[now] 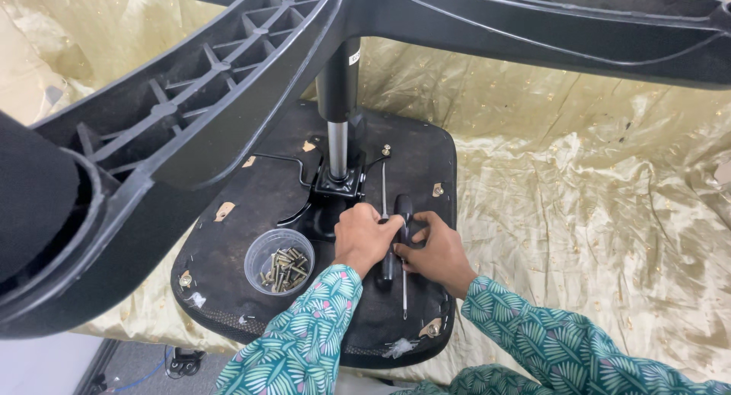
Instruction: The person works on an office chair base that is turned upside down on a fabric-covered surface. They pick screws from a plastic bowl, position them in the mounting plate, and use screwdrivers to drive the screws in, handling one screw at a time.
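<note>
Screwdriver (391,246) lay on the black seat bottom (251,205), near the middle, w/ both hands on it. Left hand (364,239) was curled tight round the black handle, fingers closed. Right hand (439,254) sat just right of it, fingers narrow, touching the handle low down. I couldn't tell if the right hand pinched the thin metal rod (403,288) that ran toward the near edge, or only the handle.

Seat was flipped over on a gold cloth (594,212). A shiny post (337,148) stood up from a black bracket (339,183) just far of the hands. Big black chair legs (228,83) spread out up top, close to the camera. A clear cup (279,262) of screws sat left of the left hand, near but not touching.

Step looked like picking up or fitting the tool, not turning a screw yet. Next move prob. needs a firm grip, tip pointed at a screw near the bracket, and one hand kept clear of the tip.
</note>
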